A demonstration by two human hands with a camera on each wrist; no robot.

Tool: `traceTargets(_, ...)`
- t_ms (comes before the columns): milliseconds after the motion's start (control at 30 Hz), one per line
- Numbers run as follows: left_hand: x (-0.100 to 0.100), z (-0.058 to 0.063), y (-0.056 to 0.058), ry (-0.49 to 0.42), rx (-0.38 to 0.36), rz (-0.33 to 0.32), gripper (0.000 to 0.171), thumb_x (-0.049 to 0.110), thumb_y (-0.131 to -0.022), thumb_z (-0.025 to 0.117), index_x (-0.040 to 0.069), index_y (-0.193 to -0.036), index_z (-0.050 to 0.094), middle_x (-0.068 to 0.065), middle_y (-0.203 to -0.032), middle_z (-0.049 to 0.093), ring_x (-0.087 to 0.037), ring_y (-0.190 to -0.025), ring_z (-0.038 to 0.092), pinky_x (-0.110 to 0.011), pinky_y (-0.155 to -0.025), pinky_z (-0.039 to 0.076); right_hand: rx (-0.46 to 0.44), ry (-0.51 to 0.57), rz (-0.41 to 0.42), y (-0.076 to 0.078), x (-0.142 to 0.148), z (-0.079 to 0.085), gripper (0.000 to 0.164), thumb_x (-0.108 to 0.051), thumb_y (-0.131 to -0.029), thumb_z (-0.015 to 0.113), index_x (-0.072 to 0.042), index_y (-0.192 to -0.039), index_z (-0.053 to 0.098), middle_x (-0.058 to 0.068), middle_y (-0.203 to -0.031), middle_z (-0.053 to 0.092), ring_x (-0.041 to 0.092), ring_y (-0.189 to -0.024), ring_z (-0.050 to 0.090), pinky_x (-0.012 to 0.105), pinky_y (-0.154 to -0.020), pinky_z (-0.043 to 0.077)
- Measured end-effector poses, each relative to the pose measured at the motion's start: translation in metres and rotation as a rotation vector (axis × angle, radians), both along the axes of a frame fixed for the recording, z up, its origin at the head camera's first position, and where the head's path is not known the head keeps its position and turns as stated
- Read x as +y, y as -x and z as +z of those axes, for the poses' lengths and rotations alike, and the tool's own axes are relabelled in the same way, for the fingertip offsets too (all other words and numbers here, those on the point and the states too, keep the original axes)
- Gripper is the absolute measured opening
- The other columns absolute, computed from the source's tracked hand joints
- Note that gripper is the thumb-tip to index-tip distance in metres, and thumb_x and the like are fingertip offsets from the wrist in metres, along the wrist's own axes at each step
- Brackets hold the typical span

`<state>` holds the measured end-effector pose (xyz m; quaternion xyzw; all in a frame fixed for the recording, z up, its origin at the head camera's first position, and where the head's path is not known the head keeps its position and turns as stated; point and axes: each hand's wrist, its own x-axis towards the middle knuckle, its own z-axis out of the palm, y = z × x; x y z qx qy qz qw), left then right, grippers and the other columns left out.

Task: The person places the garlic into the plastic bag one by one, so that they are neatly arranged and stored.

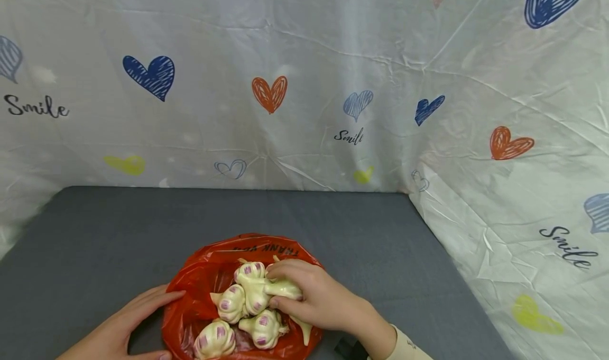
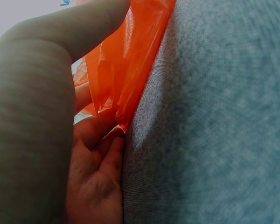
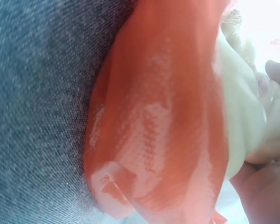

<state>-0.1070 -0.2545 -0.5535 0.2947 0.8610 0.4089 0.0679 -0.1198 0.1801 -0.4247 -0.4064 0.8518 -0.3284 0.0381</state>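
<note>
A red plastic bag [image 1: 190, 275] with its mouth spread wide holds several garlic bulbs [image 1: 230, 303], pale with purple patches. My right hand [image 1: 323, 296] reaches over the bag's right side and grips a garlic bulb [image 1: 284, 289] by its thick stem, thumb on the near side and fingers on the far side. In the right wrist view, pale garlic [image 3: 242, 102] shows past the bag's wall. Along the left side of the bag, my left hand [image 1: 126, 320] rests with fingers extended, touching the plastic. The left wrist view shows its fingers [image 2: 91, 128] against the bag's lower edge.
Beneath the bag lies a dark grey cloth-covered table [image 1: 119, 233]. A white sheet [image 1: 304, 48] printed with hearts and "Smile" hangs behind and along the right side. A dark object [image 1: 351, 348] shows below the right wrist.
</note>
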Motion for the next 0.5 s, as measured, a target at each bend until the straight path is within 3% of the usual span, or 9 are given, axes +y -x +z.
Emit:
traceTargets(300, 0.0004, -0.0001, 0.0008, 0.014, -0.086, 0.01, 0.087, 0.036, -0.094, 0.09, 0.04, -0.167, 0.042, 0.003, -0.169, 0.039, 0.014, -0.14, 0.033, -0.031, -0.09, 0.058, 0.018, -0.001, 0.001, 0.0007, 0.0002, -0.0009, 0.04, -0.03, -0.108, 0.073, -0.014, -0.144, 0.066, 0.0, -0.146, 0.066, 0.012, -0.139, 0.058, 0.036, -0.114, 0.05)
traceTargets(500, 0.0, -0.0004, 0.0016, 0.018, -0.078, 0.002, 0.086, 0.034, -0.094, 0.089, 0.039, -0.167, 0.042, 0.003, -0.169, 0.039, 0.015, -0.14, 0.032, -0.031, -0.09, 0.057, -0.009, 0.01, -0.004, 0.001, 0.0007, 0.0007, 0.042, -0.028, -0.108, 0.074, -0.012, -0.145, 0.066, 0.0, -0.146, 0.066, 0.012, -0.137, 0.059, 0.036, -0.113, 0.05)
